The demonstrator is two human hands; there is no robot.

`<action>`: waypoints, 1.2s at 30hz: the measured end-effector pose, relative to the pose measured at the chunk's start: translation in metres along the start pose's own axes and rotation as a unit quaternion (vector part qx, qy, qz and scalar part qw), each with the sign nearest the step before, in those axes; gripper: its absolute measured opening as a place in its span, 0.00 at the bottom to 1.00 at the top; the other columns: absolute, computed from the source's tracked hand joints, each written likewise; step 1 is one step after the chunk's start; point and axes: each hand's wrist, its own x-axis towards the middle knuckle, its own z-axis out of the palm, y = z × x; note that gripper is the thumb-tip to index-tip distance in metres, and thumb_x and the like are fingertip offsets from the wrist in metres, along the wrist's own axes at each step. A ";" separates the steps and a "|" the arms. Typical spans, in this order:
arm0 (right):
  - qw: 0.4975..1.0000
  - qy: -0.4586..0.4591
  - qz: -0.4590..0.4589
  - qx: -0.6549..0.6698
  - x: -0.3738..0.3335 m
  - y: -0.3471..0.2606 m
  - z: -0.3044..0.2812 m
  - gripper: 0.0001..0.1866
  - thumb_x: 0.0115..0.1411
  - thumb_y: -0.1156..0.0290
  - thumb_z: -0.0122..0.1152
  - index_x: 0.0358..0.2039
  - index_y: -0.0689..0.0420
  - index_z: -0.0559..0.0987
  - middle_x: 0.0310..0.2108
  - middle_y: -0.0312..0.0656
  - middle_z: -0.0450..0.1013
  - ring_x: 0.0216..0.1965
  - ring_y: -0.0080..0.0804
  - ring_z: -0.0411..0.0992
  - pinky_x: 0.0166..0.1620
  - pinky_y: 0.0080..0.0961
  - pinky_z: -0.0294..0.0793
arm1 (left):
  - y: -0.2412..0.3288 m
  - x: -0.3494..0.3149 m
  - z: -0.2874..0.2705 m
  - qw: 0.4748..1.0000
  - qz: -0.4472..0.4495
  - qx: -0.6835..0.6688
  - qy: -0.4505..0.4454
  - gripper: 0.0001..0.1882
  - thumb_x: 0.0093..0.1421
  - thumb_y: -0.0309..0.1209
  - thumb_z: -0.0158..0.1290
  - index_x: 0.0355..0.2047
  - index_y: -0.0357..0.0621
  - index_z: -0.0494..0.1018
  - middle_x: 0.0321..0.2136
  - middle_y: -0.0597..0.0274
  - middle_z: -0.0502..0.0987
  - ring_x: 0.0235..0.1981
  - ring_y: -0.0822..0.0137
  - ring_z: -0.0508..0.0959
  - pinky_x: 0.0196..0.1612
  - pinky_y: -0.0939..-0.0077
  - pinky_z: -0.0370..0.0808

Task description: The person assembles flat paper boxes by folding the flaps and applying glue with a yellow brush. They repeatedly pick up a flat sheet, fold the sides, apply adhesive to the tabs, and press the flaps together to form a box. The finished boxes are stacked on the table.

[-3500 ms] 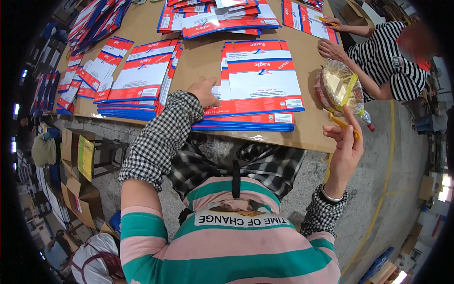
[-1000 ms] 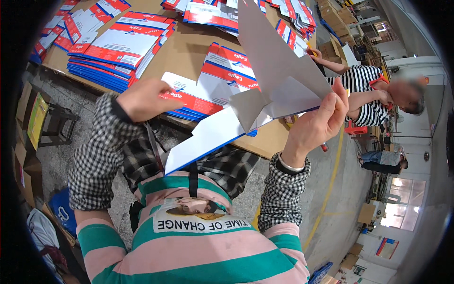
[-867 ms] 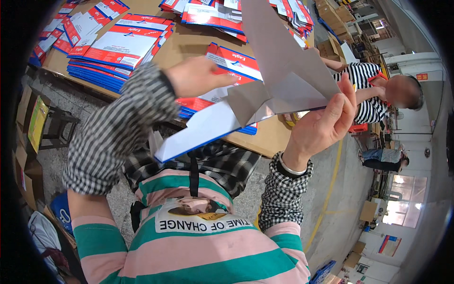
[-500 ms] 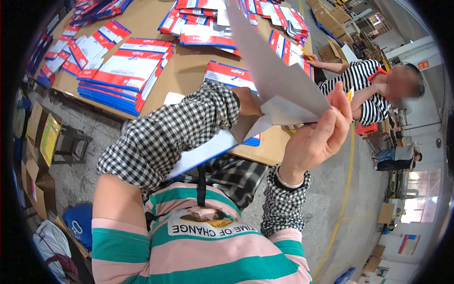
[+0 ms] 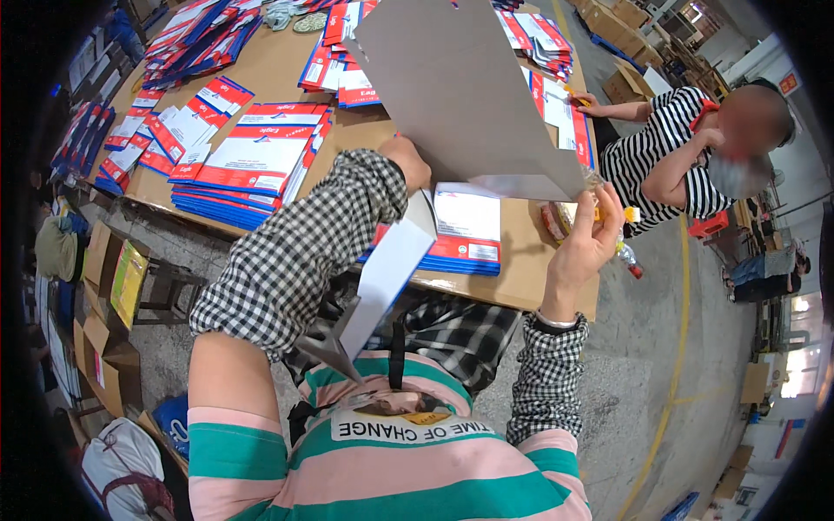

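Note:
A large grey cardboard sheet (image 5: 460, 87) with a crease near its lower edge stands raised over the table in front of me. My left hand (image 5: 407, 162) is closed at its lower left edge, with the fingertips partly hidden. My right hand (image 5: 580, 252) pinches the sheet's lower right corner between thumb and fingers. Below my left hand a folded white and grey card panel (image 5: 391, 269) with a blue edge hangs toward my lap; whether it joins the sheet I cannot tell. Just behind it lies a stack of red, white and blue card envelopes (image 5: 469, 230).
More envelope stacks (image 5: 252, 156) cover the brown table (image 5: 556, 278) to the left and far side. Snack packets (image 5: 558, 221) lie near its right edge. A person in a striped shirt (image 5: 665, 152) leans there. Open cartons (image 5: 109, 347) and a stool (image 5: 165, 286) stand at left.
The sheet has swung from a slanted, narrow look to broadly facing me. My left hand has moved left and slightly up, my right hand slightly down and left. The blue-edged panel now hangs more steeply.

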 end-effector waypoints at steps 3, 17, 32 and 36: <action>0.994 -0.011 0.047 0.102 -0.001 -0.001 -0.006 0.18 0.58 0.80 0.58 0.48 0.63 0.67 0.58 0.46 0.56 0.54 0.32 0.62 0.53 0.24 0.68 | -0.002 0.010 -0.010 0.997 -0.042 0.057 0.004 0.24 0.47 0.33 0.60 0.43 0.32 0.73 0.44 0.45 0.75 0.45 0.50 0.76 0.47 0.66 0.73; 0.873 -0.120 -0.019 0.473 -0.002 -0.094 -0.049 0.27 0.67 0.49 0.36 0.58 0.53 0.66 0.57 0.58 0.62 0.28 0.30 0.70 0.31 0.21 0.74 | -0.011 0.033 0.013 0.980 -0.144 0.130 0.047 0.26 0.49 0.38 0.59 0.45 0.34 0.72 0.42 0.45 0.76 0.45 0.51 0.76 0.47 0.64 0.73; 0.799 -0.311 0.151 0.493 -0.049 -0.044 0.062 0.33 0.67 0.44 0.23 0.51 0.57 0.69 0.38 0.55 0.71 0.35 0.43 0.74 0.42 0.39 0.75 | 0.022 -0.019 0.007 0.998 0.007 -0.060 -0.005 0.23 0.51 0.35 0.55 0.47 0.39 0.72 0.43 0.47 0.76 0.46 0.53 0.76 0.49 0.66 0.73; 0.822 -0.274 0.195 0.460 -0.039 -0.034 0.047 0.35 0.67 0.44 0.23 0.48 0.62 0.70 0.34 0.55 0.73 0.32 0.38 0.74 0.40 0.32 0.74 | 0.008 -0.021 0.019 0.990 -0.014 -0.138 0.021 0.31 0.46 0.33 0.59 0.51 0.34 0.66 0.41 0.43 0.76 0.45 0.51 0.76 0.47 0.67 0.73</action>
